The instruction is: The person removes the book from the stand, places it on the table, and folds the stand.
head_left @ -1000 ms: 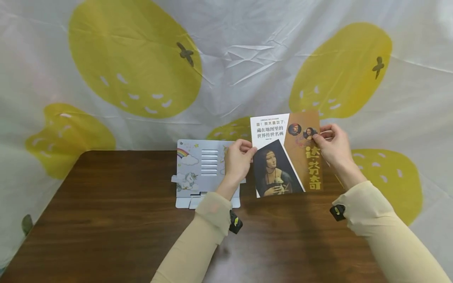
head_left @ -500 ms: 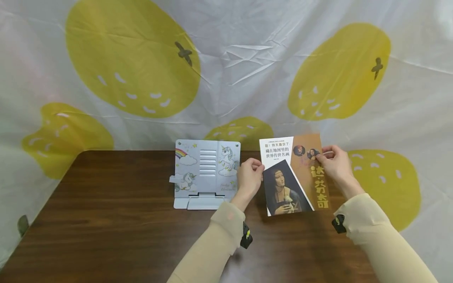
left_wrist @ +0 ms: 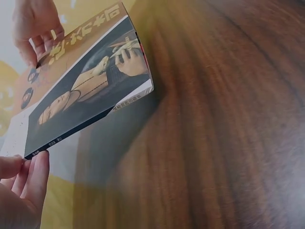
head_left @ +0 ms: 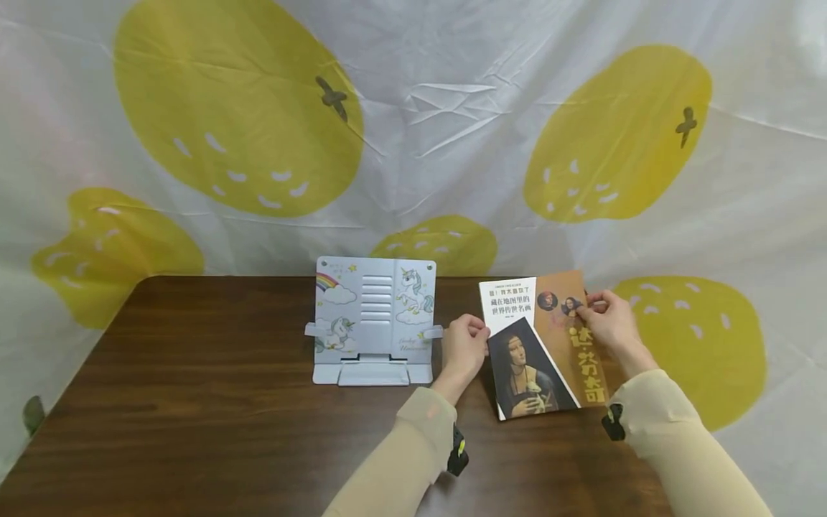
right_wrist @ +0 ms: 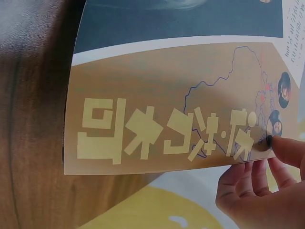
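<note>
A thin book [head_left: 526, 373] with a portrait of a woman and gold lettering on a brown band is held between both hands at the right of the table. My left hand [head_left: 464, 350] pinches its left, spine edge, thumb on the cover side, as the left wrist view shows at the fingers [left_wrist: 38, 176]. My right hand [head_left: 610, 323] pinches the opposite edge, with the thumb on the cover and the fingers behind [right_wrist: 259, 176]. In the left wrist view the book is tilted, its lower edge over the wood. Left of it stands a white book stand [head_left: 377, 309] printed with unicorns.
The stand has a fold-out foot [head_left: 373, 373] at the front and clear side clips [head_left: 316, 329]. Under everything is a dark brown wooden table [head_left: 226, 431]. A white curtain [head_left: 439, 165] with yellow fruit prints hangs right behind the table's back edge.
Both hands have lowered the book toward the table, drifting slightly right. The left hand no longer covers part of the book stand, which now shows whole.
</note>
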The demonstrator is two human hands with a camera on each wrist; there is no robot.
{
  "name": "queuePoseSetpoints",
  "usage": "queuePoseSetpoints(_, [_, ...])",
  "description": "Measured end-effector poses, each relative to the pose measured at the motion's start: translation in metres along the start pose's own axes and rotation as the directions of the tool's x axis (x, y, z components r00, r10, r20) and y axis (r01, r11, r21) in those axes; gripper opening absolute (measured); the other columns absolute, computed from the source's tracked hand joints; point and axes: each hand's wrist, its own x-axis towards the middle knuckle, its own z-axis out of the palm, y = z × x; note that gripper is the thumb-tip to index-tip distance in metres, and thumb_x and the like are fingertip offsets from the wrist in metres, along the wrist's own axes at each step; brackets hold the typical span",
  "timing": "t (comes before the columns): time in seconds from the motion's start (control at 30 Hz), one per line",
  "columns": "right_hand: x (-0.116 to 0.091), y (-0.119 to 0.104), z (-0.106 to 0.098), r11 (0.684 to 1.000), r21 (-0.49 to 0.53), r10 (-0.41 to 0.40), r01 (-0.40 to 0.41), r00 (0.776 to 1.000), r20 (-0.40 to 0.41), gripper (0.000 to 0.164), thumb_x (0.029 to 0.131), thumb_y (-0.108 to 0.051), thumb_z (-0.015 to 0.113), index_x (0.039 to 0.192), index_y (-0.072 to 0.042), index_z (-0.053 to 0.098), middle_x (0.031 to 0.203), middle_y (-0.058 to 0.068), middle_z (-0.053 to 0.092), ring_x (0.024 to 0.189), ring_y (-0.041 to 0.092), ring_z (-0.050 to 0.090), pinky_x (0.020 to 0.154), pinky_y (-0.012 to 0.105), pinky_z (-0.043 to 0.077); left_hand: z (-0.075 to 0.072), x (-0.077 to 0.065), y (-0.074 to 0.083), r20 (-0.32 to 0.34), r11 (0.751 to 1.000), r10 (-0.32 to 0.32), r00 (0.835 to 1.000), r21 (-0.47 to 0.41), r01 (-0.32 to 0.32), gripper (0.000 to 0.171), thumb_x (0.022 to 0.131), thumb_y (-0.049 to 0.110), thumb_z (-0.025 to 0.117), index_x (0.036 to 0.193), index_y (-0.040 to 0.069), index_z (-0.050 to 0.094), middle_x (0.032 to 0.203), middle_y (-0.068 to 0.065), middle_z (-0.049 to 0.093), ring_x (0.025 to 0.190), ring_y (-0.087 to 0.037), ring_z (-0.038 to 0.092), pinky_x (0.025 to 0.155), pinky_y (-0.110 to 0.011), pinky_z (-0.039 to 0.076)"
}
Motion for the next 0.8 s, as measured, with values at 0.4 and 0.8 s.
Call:
queuePoseSetpoints(0.4, [0.004,0.023,0.019,0.994,-0.105,0.016,-0.018,0.999,-0.028,0.028,0.098,-0.017,0.057,0.114,0.006,0.056,0.096,0.021,0.064,0.078,0.026,0.059,0.057,0.029,0.048,0.010,-0.005,-0.021,0.020,0.999,-0.035,0.999,0.028,0.035,0.005,0.088,-0.002,0.065,0.087,0.002,0.068,0.073,-0.006,0.071,0.055,-0.018,0.068,0.049,-0.018,0.051])
queuePoseSetpoints(0.8, [0.005,0.049,0.034,0.990,-0.130,0.049,-0.055,0.997,-0.054,0.027,0.097,-0.018,0.059,0.109,0.007,0.060,0.097,0.022,0.065,0.083,0.032,0.056,0.059,0.030,0.046,0.019,-0.006,-0.038,0.052,0.996,-0.065,0.997,0.065,0.062,0.004,0.087,-0.002,0.066,0.089,-0.001,0.069,0.075,-0.006,0.072,0.051,-0.010,0.065,0.050,-0.018,0.051])
